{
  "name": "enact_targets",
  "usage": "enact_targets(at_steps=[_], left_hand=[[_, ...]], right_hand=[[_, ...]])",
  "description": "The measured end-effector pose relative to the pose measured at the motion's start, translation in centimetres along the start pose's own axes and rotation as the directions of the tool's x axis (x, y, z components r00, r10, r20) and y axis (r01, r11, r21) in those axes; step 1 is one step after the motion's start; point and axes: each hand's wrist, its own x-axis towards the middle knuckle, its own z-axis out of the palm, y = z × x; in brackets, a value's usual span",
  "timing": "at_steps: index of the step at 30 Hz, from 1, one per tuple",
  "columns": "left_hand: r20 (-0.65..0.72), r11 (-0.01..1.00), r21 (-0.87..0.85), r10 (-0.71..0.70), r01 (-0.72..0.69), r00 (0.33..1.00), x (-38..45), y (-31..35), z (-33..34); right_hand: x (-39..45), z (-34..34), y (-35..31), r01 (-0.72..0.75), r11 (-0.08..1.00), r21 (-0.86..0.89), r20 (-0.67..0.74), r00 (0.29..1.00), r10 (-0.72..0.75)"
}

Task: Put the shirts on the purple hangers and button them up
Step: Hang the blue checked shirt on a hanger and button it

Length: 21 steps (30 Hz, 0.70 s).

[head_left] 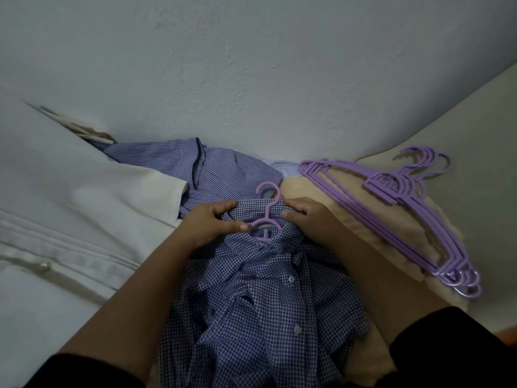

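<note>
Beside the stack of purple hangers (397,208), the checked shirt (263,303) lies with one purple hanger (267,217) at its collar; left hand (212,222) and right hand (307,217) each pinch that collar.

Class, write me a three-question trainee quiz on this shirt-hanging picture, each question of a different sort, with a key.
1. True or false: the checked shirt already has a purple hanger at its collar.
2. Where does the stack of spare hangers lie? A) to the person's right B) to the person's left C) on the white shirt
3. Fill in: the left hand and right hand grip the shirt's ____.

Key: 1 true; 2 A; 3 collar.
</note>
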Motion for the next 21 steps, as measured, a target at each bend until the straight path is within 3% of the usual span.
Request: enact_targets(at_steps=[3,6,10,14,21], left_hand=[[-0.002,0.999,0.045,0.012,-0.012,1.0,0.5,-0.4,0.3],[-0.023,0.999,0.038,0.035,-0.034,0.999,1.0,-0.9,0.7],[-0.033,0.999,-0.008,0.044,-0.044,0.998,1.4,-1.4,1.1],[-0.042,0.999,-0.03,0.04,-0.041,0.998,1.8,-1.7,1.1],[-0.077,0.993,-0.113,0.035,-0.043,0.996,1.5,-1.0,0.8]], right_hand=[[1.0,0.5,-0.3,0.021,0.999,0.027,-0.077,0.997,-0.019],[2.4,1.3,-0.5,0.068,0.992,-0.105,-0.11,0.991,-0.079],[3.7,1.9,-1.0,0.058,0.959,-0.276,0.03,0.998,-0.052],[4.5,2.2,-0.7,0.004,0.949,-0.316,0.145,0.988,0.044],[5.0,2.3,-1.2,0.12,0.845,-0.521,0.131,0.99,-0.059]])
